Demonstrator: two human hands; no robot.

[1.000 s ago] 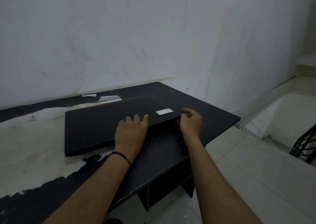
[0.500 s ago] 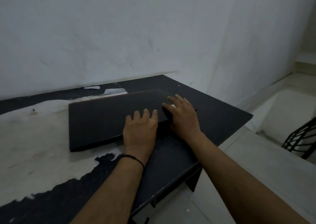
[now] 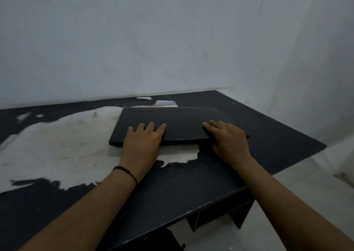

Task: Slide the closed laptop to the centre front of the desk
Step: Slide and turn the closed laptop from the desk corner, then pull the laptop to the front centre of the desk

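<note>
A closed black laptop (image 3: pixel 178 122) lies flat on the dark desk (image 3: pixel 268 128), towards the back and right of the middle. My left hand (image 3: pixel 142 141) rests palm down over the laptop's near edge, left of its middle, fingers spread on the lid. My right hand (image 3: pixel 228 140) lies flat on the near right corner, fingers on the lid and thumb at the edge. A black band circles my left wrist.
The desk top has a large worn white patch (image 3: pixel 63 147) on its left half. Small paper scraps (image 3: pixel 162 103) lie behind the laptop by the white wall. The desk's right edge drops to a pale tiled floor (image 3: pixel 306 189). Dark shelf compartments sit under the front edge.
My view has swung left, so the laptop sits more squarely before me. My right hand has shifted from mid-lid to the near right corner. The left hand stays on the near edge.
</note>
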